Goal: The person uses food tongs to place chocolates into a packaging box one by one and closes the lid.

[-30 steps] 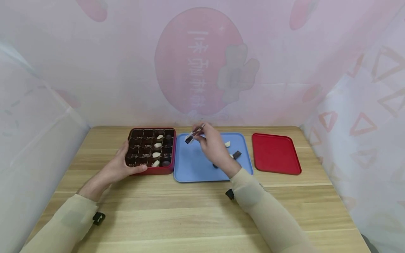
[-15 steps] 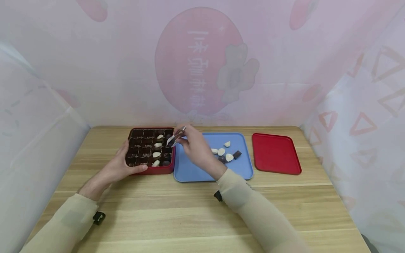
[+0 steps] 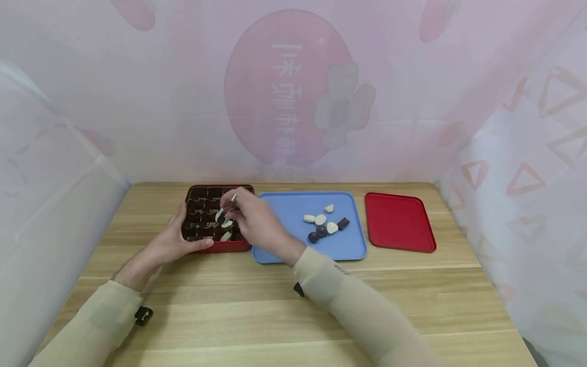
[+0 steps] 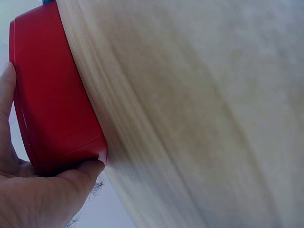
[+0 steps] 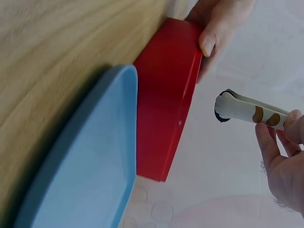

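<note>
My left hand (image 3: 176, 239) grips the near left corner of a red box (image 3: 231, 247), its thumb along the front wall. Inside the box, a brown tray is divided into small compartments. A white chocolate (image 3: 225, 236) lies in one of the near ones; my right hand (image 3: 257, 219) hides much of the right side. That hand pinches paw-tipped tongs (image 5: 247, 109) by their upper end. Between the tong tips is a dark chocolate (image 5: 220, 118), held above the box. In the left wrist view, the left thumb (image 4: 83, 178) presses against the red wall.
A blue tray (image 3: 279, 255) stands right beside the box. White chocolates (image 3: 320, 219) and dark chocolates (image 3: 322, 231) lie scattered on its right half. Farther right is a flat red lid (image 3: 399, 221). A pink printed sheet (image 3: 183, 127) hangs behind the table.
My right hand has moved left from over the blue tray to over the box, carrying the dark chocolate in the tongs. My left hand has stayed on the box corner.
</note>
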`<state>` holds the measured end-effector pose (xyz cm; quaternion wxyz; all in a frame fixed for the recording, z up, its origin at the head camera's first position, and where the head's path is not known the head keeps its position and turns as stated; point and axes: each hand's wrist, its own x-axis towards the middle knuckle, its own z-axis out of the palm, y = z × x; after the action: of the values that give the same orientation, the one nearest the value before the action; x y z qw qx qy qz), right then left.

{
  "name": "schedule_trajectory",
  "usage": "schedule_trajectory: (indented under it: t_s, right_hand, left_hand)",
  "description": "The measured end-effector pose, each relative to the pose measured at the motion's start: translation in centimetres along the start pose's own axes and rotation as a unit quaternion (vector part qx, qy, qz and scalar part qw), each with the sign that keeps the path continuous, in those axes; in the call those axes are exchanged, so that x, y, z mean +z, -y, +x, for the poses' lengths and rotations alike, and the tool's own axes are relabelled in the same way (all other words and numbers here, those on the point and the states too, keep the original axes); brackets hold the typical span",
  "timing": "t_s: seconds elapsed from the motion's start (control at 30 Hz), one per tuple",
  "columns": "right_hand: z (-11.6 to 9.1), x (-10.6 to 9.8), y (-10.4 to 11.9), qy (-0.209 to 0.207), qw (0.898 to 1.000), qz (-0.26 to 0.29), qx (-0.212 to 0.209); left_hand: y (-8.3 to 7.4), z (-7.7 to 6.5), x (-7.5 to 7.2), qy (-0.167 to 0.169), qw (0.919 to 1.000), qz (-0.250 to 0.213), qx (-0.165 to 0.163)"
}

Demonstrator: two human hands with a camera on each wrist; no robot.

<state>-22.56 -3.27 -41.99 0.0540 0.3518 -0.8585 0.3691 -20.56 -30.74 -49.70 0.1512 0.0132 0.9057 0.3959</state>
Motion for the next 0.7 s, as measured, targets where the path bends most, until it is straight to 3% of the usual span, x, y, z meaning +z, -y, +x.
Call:
schedule_trajectory:
  t_s: [0.23,0.7]
  right_hand:
    - [0.6,1.5,0.6,0.027,0.999,0.019,-0.017]
    - [2.2,3.6,-0.4,0.09,0.994,0.052,-0.016]
  left_hand:
    - [0.1,0.0,0.0,-0.002,0.9999,-0.009,0.011]
    - [0.1,0.1,-0.1,0.0,0.9998,-0.011,0.014]
